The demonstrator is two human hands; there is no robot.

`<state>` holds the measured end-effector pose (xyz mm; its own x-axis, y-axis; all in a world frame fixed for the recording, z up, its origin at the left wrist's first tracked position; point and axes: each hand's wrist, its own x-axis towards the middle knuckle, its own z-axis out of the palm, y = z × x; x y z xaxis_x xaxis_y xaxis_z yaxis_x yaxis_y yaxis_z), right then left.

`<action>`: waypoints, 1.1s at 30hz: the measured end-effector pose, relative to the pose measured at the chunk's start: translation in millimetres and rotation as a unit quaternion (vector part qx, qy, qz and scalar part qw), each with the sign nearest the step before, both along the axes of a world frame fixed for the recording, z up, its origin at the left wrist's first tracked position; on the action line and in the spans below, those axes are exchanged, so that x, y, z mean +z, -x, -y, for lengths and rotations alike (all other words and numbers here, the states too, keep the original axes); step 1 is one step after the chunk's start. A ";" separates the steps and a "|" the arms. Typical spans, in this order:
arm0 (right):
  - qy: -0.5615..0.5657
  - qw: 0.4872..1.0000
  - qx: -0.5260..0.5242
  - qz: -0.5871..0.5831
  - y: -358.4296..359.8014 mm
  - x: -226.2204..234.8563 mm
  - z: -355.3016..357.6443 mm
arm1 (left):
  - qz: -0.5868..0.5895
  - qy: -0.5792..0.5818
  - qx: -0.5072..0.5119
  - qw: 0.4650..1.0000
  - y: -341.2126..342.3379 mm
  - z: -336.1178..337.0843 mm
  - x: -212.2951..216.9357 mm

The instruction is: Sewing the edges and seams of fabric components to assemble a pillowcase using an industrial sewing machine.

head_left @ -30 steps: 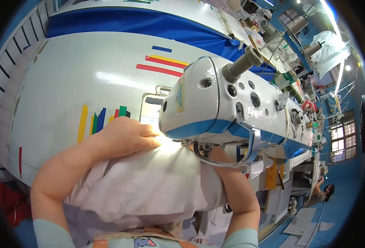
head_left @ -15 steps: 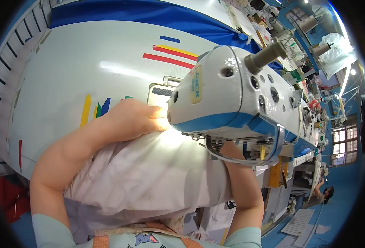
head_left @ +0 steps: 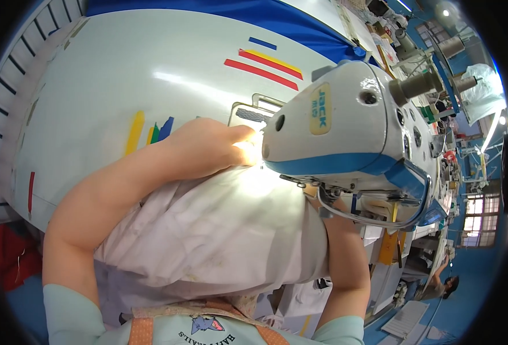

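A white and blue sewing machine stands in front of me, its lamp throwing a bright glow at the needle end. My left hand is closed there, its bent fingers pinching the edge of a whitish cloth. Glare washes out the fingertips. The cloth drapes in soft folds from the machine toward my lap, between my two forearms. My right hand reaches in under the machine head from the right. The machine hides its fingers, so their hold cannot be seen.
Red strips and short colored tape pieces mark the white table. Blue cloth lies along the far edge. A thread stand rises at the right. Farther right, another person sits at work.
My view has turned slightly, so the machine and table sit farther right in the picture. My left hand stays beside the needle end, still gripping the cloth.
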<state>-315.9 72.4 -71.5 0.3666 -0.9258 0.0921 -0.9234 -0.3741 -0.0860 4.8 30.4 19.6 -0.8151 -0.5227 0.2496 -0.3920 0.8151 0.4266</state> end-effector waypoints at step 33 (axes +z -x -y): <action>-0.037 0.870 0.385 0.307 -290.2 187.4 -175.2 | 0.101 -0.445 0.055 0.888 -265.7 -366.9 22.1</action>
